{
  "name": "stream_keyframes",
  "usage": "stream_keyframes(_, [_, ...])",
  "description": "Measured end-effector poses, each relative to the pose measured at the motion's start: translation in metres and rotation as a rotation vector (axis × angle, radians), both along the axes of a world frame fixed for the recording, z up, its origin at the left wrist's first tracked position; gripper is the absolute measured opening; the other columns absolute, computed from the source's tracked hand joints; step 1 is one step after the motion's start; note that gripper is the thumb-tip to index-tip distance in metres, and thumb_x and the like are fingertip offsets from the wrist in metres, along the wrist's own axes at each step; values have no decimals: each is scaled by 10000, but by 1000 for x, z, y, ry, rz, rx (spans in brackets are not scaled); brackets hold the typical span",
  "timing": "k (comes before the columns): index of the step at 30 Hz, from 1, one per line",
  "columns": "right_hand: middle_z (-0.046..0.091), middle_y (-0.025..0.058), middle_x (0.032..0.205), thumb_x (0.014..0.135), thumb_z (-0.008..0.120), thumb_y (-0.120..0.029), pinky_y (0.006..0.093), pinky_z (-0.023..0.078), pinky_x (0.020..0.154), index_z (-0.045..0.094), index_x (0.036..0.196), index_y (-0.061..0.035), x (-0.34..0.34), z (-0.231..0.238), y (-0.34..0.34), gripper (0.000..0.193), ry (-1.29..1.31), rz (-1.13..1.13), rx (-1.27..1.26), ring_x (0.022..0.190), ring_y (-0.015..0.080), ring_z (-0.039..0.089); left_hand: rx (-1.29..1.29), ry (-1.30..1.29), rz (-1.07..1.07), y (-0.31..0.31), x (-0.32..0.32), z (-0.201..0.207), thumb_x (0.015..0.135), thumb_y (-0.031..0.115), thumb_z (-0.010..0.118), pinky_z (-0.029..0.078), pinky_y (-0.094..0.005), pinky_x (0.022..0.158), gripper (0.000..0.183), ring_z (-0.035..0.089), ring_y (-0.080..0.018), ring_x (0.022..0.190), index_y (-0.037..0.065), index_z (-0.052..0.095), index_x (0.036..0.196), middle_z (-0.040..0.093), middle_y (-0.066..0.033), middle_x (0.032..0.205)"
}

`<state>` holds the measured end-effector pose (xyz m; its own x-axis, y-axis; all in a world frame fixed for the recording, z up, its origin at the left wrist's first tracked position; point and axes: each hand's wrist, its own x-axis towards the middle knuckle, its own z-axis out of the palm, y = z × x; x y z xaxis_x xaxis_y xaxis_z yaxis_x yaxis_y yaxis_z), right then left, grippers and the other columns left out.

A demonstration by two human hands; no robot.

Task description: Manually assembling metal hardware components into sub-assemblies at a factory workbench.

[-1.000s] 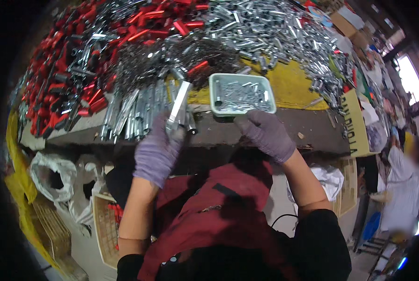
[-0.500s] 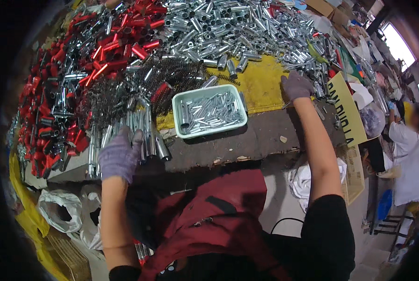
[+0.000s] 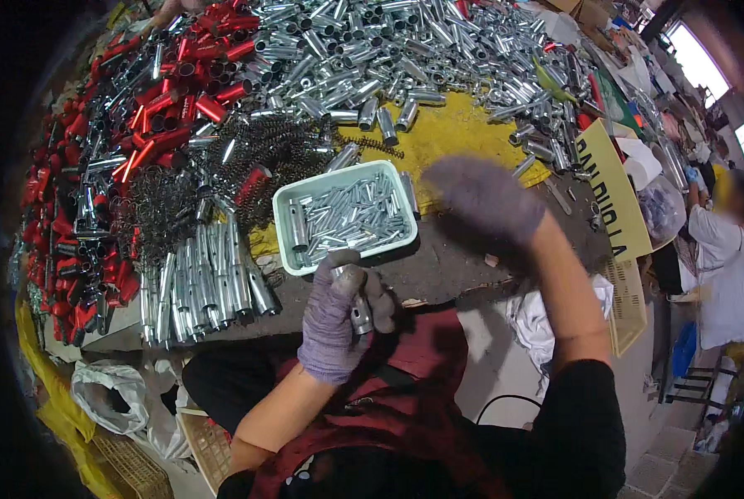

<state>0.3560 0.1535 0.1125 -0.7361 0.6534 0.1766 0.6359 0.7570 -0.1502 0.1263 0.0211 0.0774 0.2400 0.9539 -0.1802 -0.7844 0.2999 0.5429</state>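
My left hand [image 3: 338,320], in a purple-grey glove, is closed round a short shiny metal tube [image 3: 361,318] just in front of the bench edge. Right behind it stands a pale green plastic tray [image 3: 285,249] holding many small metal pins [image 3: 355,208] and one larger tube. My right hand [image 3: 484,198], gloved alike, hovers over the yellow sheet to the right of the tray. Motion blurs its fingers, so what they hold cannot be made out. Left of the tray, long metal tubes [image 3: 210,283] lie side by side at the bench edge.
Loose chrome tubes [image 3: 347,50] are heaped at the back, with red parts [image 3: 64,241] down the left. Dark coil springs [image 3: 272,150] lie behind the tray. A yellow printed board [image 3: 613,191] leans at the right. Another person [image 3: 717,241] in white is at the far right.
My left hand has moved from the row of long tubes to in front of the tray, now holding a tube. My right hand has swung left and nearer to me.
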Motion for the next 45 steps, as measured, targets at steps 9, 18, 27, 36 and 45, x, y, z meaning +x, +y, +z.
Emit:
stream_keyframes(9, [596,161,1010,731,589,-202,445,439,857,596,999,-81,111,-34,139,293,-604,-691,189,990,329,574,-96,152,102,-20,-38,-12,709,241,694,476,-355,508,601,559,-211,663,78,431,1223,521,-89,798])
stream_keyframes(18, [589,171,1014,810,567,-112,403,462,811,561,1034,-53,49,-4,73,232,281,-517,457,927,337,583,72,689,-14,-39,-56,-18,779,44,550,479,-443,885,548,585,-193,855,101,329,1277,505,-93,989])
stream_keyframes(27, [599,129,785,788,614,-333,402,463,623,597,1011,-83,-104,-10,-133,336,328,-22,-513,705,330,592,125,446,256,-63,-41,-7,811,147,640,456,-238,571,429,530,-80,658,119,397,1164,531,-24,816])
stream_keyframes(36, [563,25,691,811,595,-364,282,417,544,612,874,-27,-149,-28,-168,343,663,-169,-1146,600,126,522,603,1212,398,-99,-86,-9,743,106,652,509,-301,613,273,607,-258,693,88,581,1006,573,-95,893])
stream_keyframes(45, [504,-11,605,850,573,-286,211,326,481,609,878,-14,-163,-48,-188,276,789,-211,-1381,530,62,438,732,1236,441,-115,-103,-37,758,77,638,463,-307,574,311,583,-239,689,66,543,1054,571,-89,833])
